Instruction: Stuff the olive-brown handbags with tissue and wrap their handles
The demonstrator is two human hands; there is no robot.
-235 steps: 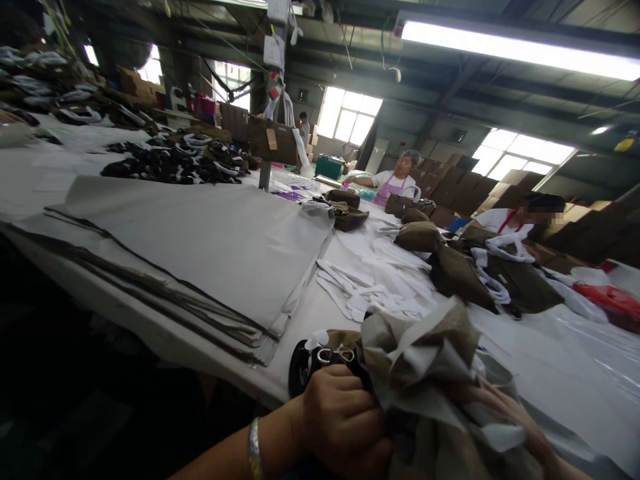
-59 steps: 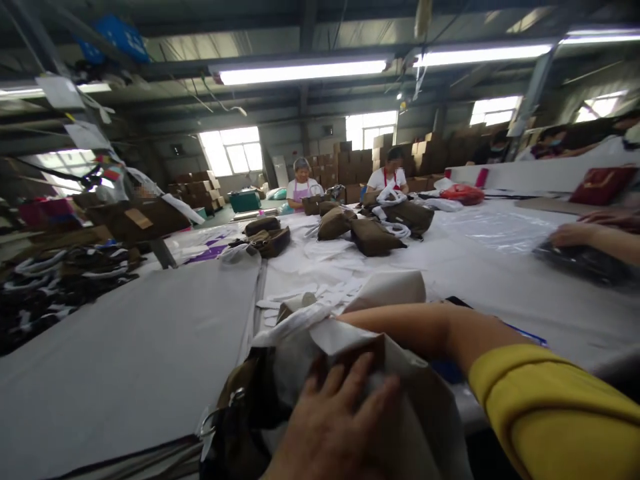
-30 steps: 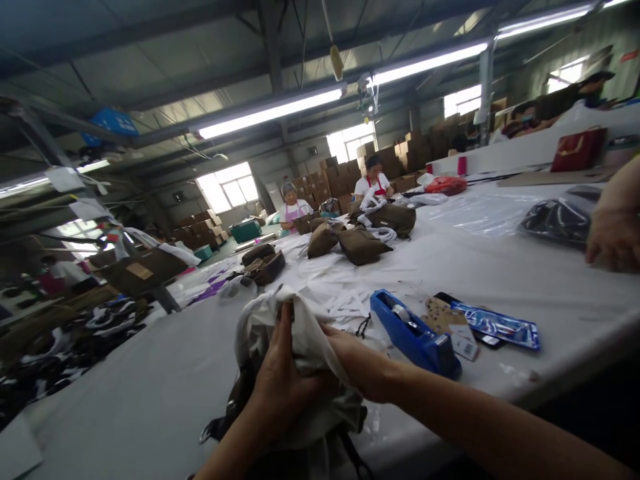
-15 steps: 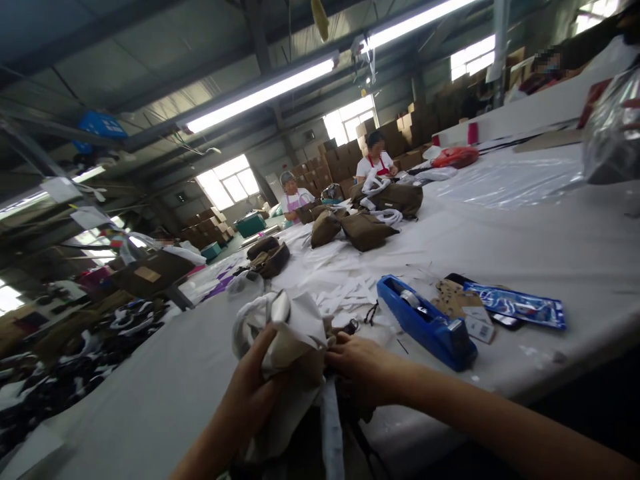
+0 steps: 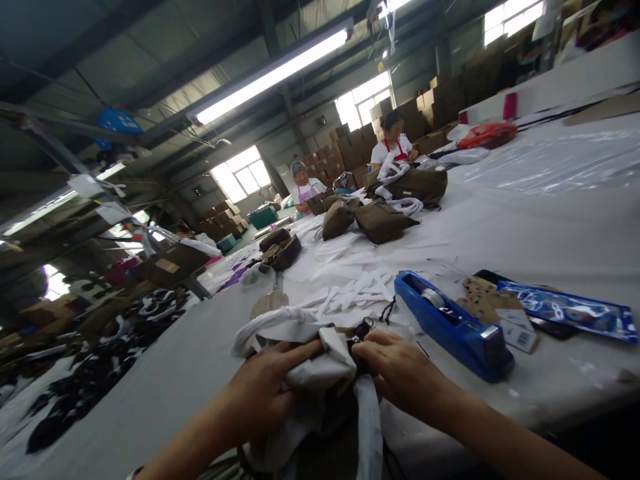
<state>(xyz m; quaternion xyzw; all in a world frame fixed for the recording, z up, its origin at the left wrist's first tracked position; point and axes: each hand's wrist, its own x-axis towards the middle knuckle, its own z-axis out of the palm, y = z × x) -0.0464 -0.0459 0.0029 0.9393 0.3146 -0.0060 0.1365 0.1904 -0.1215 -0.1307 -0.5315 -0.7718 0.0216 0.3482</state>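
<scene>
head view is showing you at the near edge of a long white table [image 5: 525,220] that is running far into the hall. two co-workers [image 5: 395,143] are sitting at its far end, behind a heap of brown bags [image 5: 383,220]. a dark pile of strapped goods [image 5: 100,360] is lying on the left side, well apart from you. the white-wrapped bundle [image 5: 320,363] is sitting at the near edge, right in front of you, with dark brown fabric showing under its pale wrapping. your left hand [image 5: 260,393] is clenching a fold of that wrapping from the left. your right hand [image 5: 400,370] is lying on the bundle's right side, fingers curling down beside a small black clasp [image 5: 363,329]; whether it is gripping or only pressing, i cannot tell. a blue tape dispenser [image 5: 453,323] is standing just right of your right hand. a blue packet [image 5: 570,310] is lying farther right, with a brown card tag [image 5: 483,303] between the two. white paper strips [image 5: 350,287] are lying scattered just beyond the bundle.
</scene>
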